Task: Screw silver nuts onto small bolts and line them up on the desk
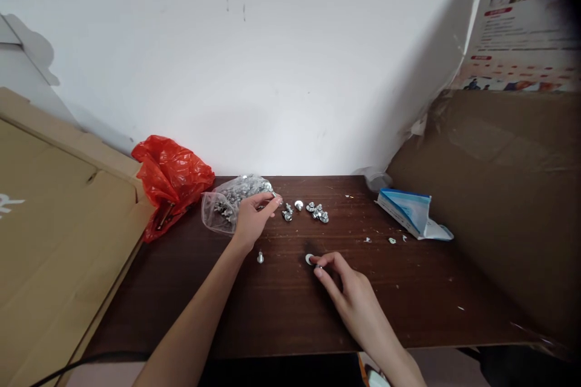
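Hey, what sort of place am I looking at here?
Probably a makeshift indoor workspot: a brown tabletop against a white wall, a clear plastic bag of small metal parts, and a cardboard panel on the left.

The brown table (wood-grained) bears metal fittings, a clear bag and white scraps.

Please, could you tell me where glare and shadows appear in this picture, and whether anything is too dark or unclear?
In the head view, glare shines on the red plastic bag; a shadow darkens the white wall beside the right-hand cardboard; the top right corner is nearly black; the small metal piece in the left hand lacks clear detail.
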Available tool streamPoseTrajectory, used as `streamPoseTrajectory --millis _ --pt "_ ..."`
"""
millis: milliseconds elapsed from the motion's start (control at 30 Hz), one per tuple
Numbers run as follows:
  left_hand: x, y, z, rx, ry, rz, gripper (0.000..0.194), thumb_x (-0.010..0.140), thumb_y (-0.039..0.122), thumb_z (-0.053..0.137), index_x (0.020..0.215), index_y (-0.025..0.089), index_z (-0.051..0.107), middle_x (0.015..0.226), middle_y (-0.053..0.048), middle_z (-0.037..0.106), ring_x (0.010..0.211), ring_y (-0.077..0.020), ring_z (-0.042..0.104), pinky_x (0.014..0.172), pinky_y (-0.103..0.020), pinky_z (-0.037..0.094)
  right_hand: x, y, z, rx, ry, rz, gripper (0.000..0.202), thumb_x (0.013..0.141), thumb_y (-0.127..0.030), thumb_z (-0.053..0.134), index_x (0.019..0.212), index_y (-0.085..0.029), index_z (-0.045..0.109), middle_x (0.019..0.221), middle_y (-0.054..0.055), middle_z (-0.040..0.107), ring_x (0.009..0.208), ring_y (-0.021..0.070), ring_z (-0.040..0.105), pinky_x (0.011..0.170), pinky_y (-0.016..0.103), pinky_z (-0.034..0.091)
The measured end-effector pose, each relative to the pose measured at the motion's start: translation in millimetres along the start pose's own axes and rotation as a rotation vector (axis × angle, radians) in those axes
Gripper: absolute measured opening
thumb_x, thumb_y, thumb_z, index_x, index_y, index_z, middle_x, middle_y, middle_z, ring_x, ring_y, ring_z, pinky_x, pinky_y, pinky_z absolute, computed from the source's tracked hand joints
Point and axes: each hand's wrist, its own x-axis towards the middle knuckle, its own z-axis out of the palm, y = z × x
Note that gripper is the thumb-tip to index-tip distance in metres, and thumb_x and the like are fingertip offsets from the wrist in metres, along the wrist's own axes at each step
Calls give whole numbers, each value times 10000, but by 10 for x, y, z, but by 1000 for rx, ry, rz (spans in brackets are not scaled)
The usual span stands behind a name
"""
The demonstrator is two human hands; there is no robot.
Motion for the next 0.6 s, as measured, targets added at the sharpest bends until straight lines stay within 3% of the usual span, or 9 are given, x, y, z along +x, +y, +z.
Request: streamPoseTrajectory --millis 133,200,300,467,600 --pt "-1 3 -7 -1 3 -12 251 684 377 692 769 141 700 791 -43 676 648 -120 563 561 -225 509 65 75 -119 -117 20 35 224 872 -431 471 858 -219 540 722 25 634 611 179 570 583 265 417" --pt "0 2 -10 5 3 -10 252 688 378 690 783 144 703 804 -45 679 656 -125 570 567 -230 510 128 197 -239 -198 63 47 221 839 -423 518 826 -209 571 656 18 608 561 170 533 548 264 394" --pt "3 -17 -13 31 -5 3 256 694 390 687 789 154 707 813 -43 683 689 -143 591 577 -238 511 221 397 -429 -290 106 31 191 799 -382 558 803 -199 610 693 38 626 586 176 544 564 276 399" --pt "0 -77 -17 102 -34 53 241 720 389 664 809 169 710 824 -41 693 767 -179 626 612 -254 508 293 582 -614 -358 33 30 207 772 -393 557 762 -197 624 719 51 632 632 195 567 590 299 415" --pt "-3 -100 -21 125 -40 65 234 731 377 654 820 168 710 840 -46 699 770 -182 631 624 -262 508 311 631 -650 -333 114 51 277 742 -407 558 909 -187 575 753 50 625 630 188 573 583 298 435"
